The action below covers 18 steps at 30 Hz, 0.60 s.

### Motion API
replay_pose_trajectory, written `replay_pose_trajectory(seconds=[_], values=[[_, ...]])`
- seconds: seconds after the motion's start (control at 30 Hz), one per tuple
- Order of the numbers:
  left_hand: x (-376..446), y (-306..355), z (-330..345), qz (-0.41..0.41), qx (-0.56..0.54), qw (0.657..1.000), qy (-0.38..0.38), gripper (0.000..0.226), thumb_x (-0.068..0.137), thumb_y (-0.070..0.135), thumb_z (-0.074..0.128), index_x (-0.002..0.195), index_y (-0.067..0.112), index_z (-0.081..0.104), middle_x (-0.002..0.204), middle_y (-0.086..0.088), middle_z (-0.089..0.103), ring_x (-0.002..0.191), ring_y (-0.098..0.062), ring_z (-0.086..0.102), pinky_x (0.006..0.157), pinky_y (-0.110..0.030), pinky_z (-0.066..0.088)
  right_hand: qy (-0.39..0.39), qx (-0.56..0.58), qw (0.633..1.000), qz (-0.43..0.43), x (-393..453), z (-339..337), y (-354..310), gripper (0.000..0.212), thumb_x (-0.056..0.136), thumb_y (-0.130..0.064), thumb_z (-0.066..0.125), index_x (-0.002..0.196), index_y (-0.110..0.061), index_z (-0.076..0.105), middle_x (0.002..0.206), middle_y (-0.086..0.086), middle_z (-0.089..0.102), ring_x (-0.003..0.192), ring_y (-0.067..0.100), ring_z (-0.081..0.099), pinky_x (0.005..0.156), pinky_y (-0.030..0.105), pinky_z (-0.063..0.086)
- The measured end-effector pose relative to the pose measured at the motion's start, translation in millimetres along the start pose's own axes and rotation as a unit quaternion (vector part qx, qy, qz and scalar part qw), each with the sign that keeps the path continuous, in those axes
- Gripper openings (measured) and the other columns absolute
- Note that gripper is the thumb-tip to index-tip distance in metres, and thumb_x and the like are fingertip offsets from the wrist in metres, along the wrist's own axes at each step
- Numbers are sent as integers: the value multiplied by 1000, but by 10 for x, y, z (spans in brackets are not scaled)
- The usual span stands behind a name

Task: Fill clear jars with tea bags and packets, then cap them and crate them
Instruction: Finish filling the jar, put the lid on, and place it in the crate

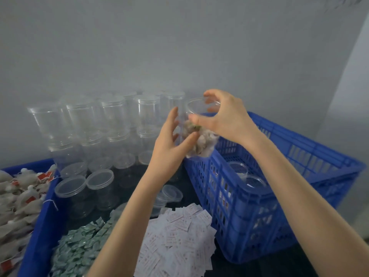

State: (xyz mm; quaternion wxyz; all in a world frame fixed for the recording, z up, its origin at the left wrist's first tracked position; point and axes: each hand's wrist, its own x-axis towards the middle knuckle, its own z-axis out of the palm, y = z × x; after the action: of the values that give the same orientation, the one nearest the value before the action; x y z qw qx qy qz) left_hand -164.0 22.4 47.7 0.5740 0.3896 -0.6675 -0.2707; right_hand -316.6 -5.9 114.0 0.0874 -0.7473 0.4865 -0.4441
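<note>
Evidently light: clear jar [196, 134], thin-walled, tea bags inside.
Left hand [169, 144]: fingers cradle its side.
Right hand [223, 116]: fingertips spread over the rim; grasp unclear.

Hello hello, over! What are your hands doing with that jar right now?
Left hand holds the jar, tea bags inside, no lid. Right hand at the rim, fingers curled. Blue crate just beneath, nothing blocking.

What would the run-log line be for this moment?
phase: filling | left hand holds the jar, uncapped | right hand at its mouth | blue crate holds jars
</note>
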Motion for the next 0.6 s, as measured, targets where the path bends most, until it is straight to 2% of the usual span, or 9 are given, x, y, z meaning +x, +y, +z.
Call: replay_pose_trajectory(seconds=[0.1, 0.17, 0.23, 0.3, 0.4, 0.53, 0.6], values=[[73, -106, 137, 3, 7, 1000, -15, 56, 92, 21, 63, 141, 35, 38, 137, 21, 45, 130, 2, 41, 103, -18, 40, 11, -15, 1000, 22, 105, -211, 216, 76, 76, -50, 80, 137, -14, 53, 133, -1, 61, 113, 13, 61, 97, 27, 46], [116, -143, 231, 6, 2, 999, -35, 46, 93, 18, 61, 128, 43, 45, 129, 26, 50, 123, 8, 46, 93, -11, 43, 25, -28, 999, 38, 155, -325, 395, 74, 76, -50, 80, 135, -14, 54, 132, -1, 61, 109, 12, 61, 94, 26, 45], [155, -175, 336, 8, 2, 998, -59, 39, 93, 17, 60, 117, 48, 52, 125, 23, 56, 118, 9, 50, 89, -9, 44, 42, -43, 996, 58, 184, -422, 591, 73, 76, -50, 79, 134, -15, 54, 132, -1, 61, 106, 12, 60, 89, 25, 42], [185, -211, 445, 6, 9, 996, -85, 37, 94, 14, 57, 110, 48, 57, 118, 22, 61, 114, 7, 53, 87, -10, 46, 44, -64, 993, 84, 205, -491, 802, 73, 77, -52, 77, 134, -14, 53, 132, 1, 60, 105, 12, 58, 86, 24, 39], [200, -280, 612, -3, 14, 992, -122, 31, 95, 11, 55, 108, 38, 63, 110, 22, 67, 106, 7, 58, 84, -7, 45, 22, -88, 988, 123, 223, -517, 1134, 74, 78, -53, 76, 135, -12, 52, 132, 4, 60, 109, 15, 58, 85, 23, 36], [176, -366, 808, -3, 29, 990, -140, 26, 96, 11, 54, 103, 32, 67, 101, 23, 69, 97, 5, 62, 80, -14, 49, -8, -115, 978, 175, 236, -484, 1578, 77, 81, -53, 72, 138, -7, 49, 138, 8, 56, 121, 22, 56, 85, 26, 35], [159, -396, 863, -2, 37, 990, -136, 26, 96, 11, 55, 100, 34, 67, 99, 25, 68, 93, 3, 63, 82, -26, 54, -28, -137, 969, 202, 272, -457, 1764, 76, 83, -52, 71, 137, -2, 49, 140, 13, 55, 123, 27, 55, 84, 29, 38]])
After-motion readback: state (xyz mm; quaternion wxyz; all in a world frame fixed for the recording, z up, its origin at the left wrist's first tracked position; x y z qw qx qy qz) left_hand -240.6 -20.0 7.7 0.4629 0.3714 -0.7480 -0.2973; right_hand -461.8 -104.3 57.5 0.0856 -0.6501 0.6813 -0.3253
